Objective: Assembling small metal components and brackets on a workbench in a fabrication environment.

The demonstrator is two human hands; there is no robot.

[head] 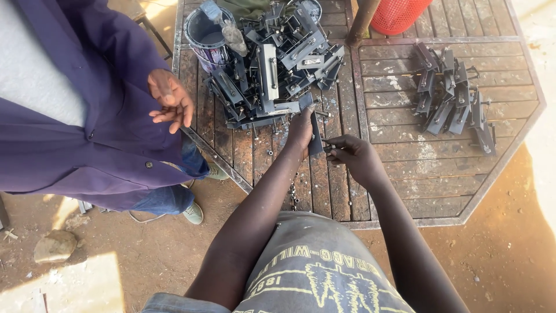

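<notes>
— What is held by each hand?
— A dark metal bracket (315,134) is gripped upright by the left hand (301,130), above the wooden table (405,174), just below the bracket pile (272,64). A small bolt (328,148) is pinched by the right hand (356,157).

From my remote view this looks like an outdoor metal workshop. I see a worn octagonal table (405,168) of steel frame and wooden slats standing on bare reddish dirt (145,255). Two heaps of dark metal latch parts lie on it, a large pile (272,69) and a smaller pile (454,95), beside a used paint bucket (205,37). Loose nuts and bolts (294,194) are scattered across the slats.
</notes>
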